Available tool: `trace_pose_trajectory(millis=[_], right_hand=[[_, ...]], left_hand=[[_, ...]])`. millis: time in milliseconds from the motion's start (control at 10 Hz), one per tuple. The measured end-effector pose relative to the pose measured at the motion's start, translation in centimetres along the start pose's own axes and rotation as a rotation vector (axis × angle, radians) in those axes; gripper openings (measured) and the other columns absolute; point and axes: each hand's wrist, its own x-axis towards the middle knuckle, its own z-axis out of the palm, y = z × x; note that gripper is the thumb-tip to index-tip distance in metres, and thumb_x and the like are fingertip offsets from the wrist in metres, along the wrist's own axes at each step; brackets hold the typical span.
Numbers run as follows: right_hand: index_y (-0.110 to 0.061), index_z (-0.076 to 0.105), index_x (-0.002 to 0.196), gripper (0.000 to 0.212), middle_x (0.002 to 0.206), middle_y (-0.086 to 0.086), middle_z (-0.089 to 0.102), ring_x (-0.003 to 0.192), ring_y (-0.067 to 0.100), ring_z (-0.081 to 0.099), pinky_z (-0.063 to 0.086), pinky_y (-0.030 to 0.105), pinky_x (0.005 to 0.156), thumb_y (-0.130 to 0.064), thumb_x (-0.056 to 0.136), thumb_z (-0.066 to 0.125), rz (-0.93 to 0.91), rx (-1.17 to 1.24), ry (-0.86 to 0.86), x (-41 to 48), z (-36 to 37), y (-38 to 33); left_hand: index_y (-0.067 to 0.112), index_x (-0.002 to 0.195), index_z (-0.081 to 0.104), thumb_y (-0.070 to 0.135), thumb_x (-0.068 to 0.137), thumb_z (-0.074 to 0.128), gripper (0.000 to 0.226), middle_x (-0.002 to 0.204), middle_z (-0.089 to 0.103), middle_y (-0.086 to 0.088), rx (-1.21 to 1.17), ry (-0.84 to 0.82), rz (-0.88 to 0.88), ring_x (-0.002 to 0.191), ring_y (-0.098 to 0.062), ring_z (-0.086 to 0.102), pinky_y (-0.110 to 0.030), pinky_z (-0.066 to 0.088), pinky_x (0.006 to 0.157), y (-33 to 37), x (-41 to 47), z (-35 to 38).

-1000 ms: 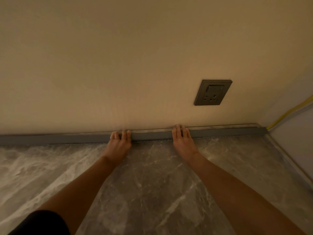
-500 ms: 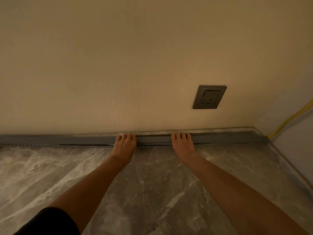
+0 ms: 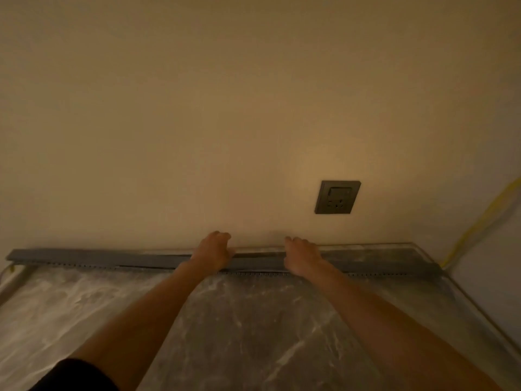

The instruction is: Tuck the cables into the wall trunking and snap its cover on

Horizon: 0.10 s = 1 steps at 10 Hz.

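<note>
A: Status? Left to right, reference the socket.
B: Socket (image 3: 337, 196) is a dark plate on the wall (image 3: 197, 108). Far down-left of it, at the frame's bottom edge: a black sleeve (image 3: 73, 375).
A: Trunking?
B: Grey trunking (image 3: 380, 268) lies along the wall's foot on the marble surface (image 3: 253, 320). It is below the socket and runs from far left of it to past its right. Slotted teeth show along the lower front edge.
A: Cover?
B: Cover (image 3: 112, 258) sits on top along the run. Down-left of the socket a thin dark gap shows under its front edge.
A: Hands?
B: Left hand (image 3: 212, 251) is down-left of the socket. Fingers are curled over the cover's top edge at the wall, thumb on the front. Right hand (image 3: 303, 255) is nearer, just below the socket and slightly left. Same grip: fingers hooked over the top, thumb in front. Both are narrow and holding the cover, with a short stretch of cover between them.
A: Cables?
B: Cannot tell what's inside; the cover hides it. One yellow cable (image 3: 476, 224) is right of the socket. It climbs the side wall from near the trunking's right end.
</note>
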Motion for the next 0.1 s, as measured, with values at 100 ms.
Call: trace_pose_trajectory(millis=[100], right_hand=[[-0.006, 0.038, 0.134, 0.040, 0.132, 0.016, 0.049, 0.117, 0.031, 0.050, 0.041, 0.036, 0.095, -0.014, 0.095, 0.041, -0.008, 0.122, 0.117, -0.29, -3.49, 0.01]], left_hand=[[0.009, 0.138, 0.043, 0.027, 0.095, 0.048, 0.046, 0.145, 0.042, -0.011, -0.107, 0.191, 0.035, 0.133, -0.025, 0.040, -0.031, 0.031, 0.109, 1.30, -0.48, -3.86]])
